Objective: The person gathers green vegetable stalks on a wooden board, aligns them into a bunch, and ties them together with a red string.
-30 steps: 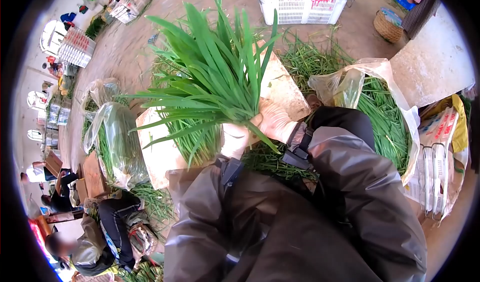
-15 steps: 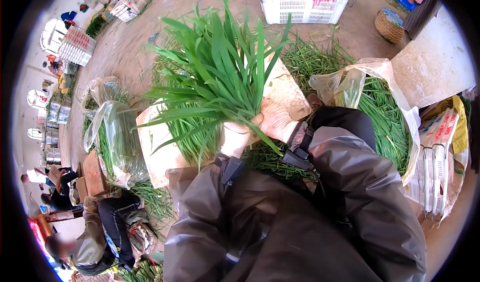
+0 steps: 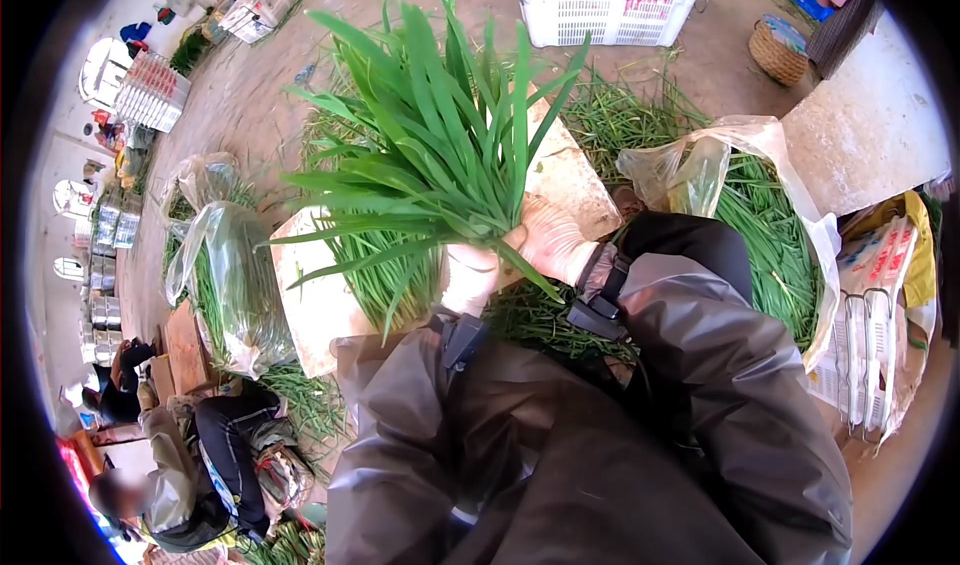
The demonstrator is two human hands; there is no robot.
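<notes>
A bunch of long, flat green leaves [image 3: 440,155], like chives or garlic greens, stands upright and fans out in front of me. My left hand [image 3: 468,277], in a pale glove, is closed around its lower end from the left. From the right, my right hand [image 3: 553,242], also gloved, grips the same base. The leaves hide part of the fingers of both hands. Beneath the bunch, more green stalks [image 3: 392,287] lie on a pale board [image 3: 308,315], close to my left hand.
A plastic bag of green stalks [image 3: 765,235] stands to my right, another bag [image 3: 240,295] to my left. White crates [image 3: 600,15] and a wicker basket [image 3: 780,50] are ahead. Loose stalks [image 3: 630,115] litter the floor. A seated person [image 3: 175,475] is at lower left.
The leaf tips have shifted slightly and spread a little differently. Both hands stay at about the same spot, still gripping the bunch. The people at left have moved slightly.
</notes>
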